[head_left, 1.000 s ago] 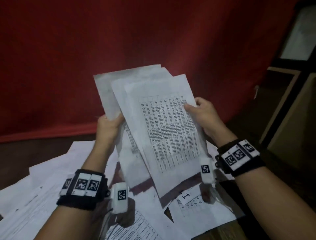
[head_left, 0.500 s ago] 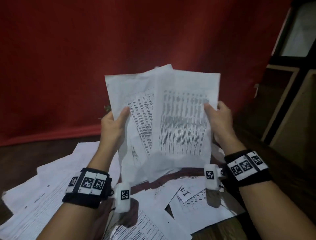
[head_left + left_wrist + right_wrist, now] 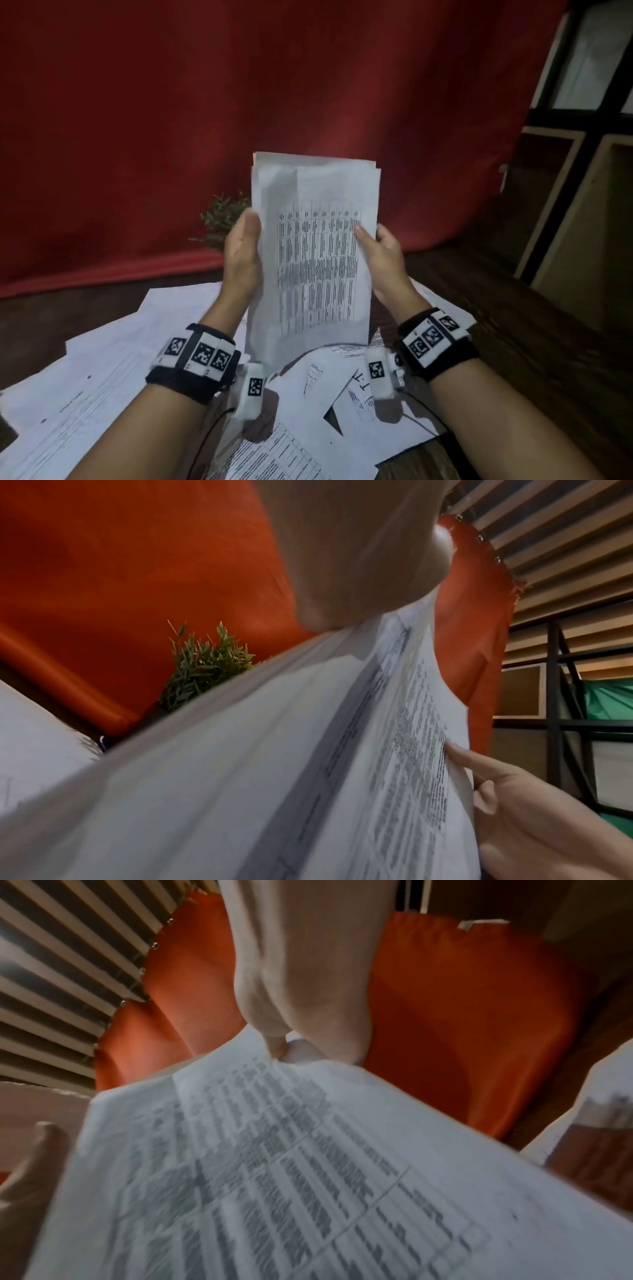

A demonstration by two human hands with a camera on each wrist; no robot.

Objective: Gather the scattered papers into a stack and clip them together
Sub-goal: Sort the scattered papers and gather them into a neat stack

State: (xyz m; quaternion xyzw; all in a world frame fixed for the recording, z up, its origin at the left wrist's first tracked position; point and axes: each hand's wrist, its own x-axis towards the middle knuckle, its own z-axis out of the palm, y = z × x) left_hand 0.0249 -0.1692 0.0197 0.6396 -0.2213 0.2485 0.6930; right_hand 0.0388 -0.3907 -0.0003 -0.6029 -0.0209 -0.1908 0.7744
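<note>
White stack [image 3: 317,260] edge-gripped between hands [image 3: 241,255]

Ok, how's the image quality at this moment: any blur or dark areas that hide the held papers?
Head view: dim overall, but the held stack and its printed table read fairly sharp, both hands clear. Left wrist view: the stack is smeared close to the lens, the plant sharper. Right wrist view: motion blur smears the print, and the room lines bow.

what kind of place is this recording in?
Likely an indoor makeshift recording corner, not a proper office: a red cloth backdrop hangs behind a dark wooden table strewn with loose papers, and a corrugated metal ceiling shows overhead.
</note>
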